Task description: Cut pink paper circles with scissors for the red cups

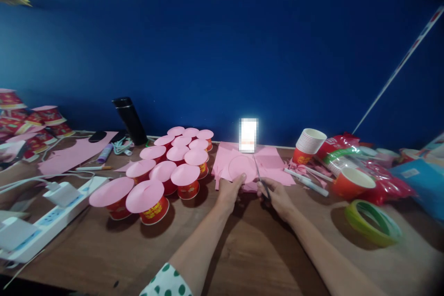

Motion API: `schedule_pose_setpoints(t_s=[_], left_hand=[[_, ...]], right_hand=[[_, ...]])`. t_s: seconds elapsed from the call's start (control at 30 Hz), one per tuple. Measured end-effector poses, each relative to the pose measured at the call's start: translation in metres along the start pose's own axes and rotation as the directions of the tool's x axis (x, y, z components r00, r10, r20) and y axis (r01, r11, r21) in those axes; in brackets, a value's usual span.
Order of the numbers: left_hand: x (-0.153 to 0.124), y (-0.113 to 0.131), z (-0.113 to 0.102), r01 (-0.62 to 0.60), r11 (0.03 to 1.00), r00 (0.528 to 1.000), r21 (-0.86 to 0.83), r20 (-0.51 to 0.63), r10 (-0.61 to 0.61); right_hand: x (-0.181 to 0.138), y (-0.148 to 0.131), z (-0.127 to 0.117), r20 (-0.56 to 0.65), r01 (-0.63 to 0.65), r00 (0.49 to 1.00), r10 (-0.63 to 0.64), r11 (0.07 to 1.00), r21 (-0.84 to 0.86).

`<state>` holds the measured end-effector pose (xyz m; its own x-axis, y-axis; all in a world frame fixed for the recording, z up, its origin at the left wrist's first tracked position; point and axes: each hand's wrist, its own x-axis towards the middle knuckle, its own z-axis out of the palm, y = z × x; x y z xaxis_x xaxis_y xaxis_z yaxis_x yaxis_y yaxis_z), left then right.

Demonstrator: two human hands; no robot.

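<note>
My left hand (231,192) is closed on the near left edge of a piece of pink paper (242,167) with a circle outlined on it. My right hand (276,195) grips a pair of scissors (264,187), whose blades point away from me at the right side of that paper. More pink sheets (274,157) lie beneath and behind. Just past the paper stands a bright, blurred-out screen (249,135). To the left, several red paper cups (156,210) stand upside down, each topped with a pink paper disc (144,195).
On the right are a stack of paper cups (310,144), a white marker (312,183), a lone cup (354,183), a red plastic bag (342,145) and a tape roll (373,223). At left lie a power strip (55,222), a black bottle (130,120) and another person's arm (17,178).
</note>
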<state>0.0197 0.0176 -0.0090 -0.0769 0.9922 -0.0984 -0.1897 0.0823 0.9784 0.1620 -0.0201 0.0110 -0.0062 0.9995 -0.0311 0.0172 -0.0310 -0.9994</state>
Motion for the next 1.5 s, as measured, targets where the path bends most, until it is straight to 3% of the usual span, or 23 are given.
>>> schedule_pose_setpoints(t_s=[1.5], left_hand=[[0.0015,0.0042,0.0006,0.037,0.999,0.999,-0.033,-0.007,-0.037]], right_hand=[[-0.0015,-0.0048,-0.0019,0.011,0.008,1.000,-0.008,0.999,-0.040]])
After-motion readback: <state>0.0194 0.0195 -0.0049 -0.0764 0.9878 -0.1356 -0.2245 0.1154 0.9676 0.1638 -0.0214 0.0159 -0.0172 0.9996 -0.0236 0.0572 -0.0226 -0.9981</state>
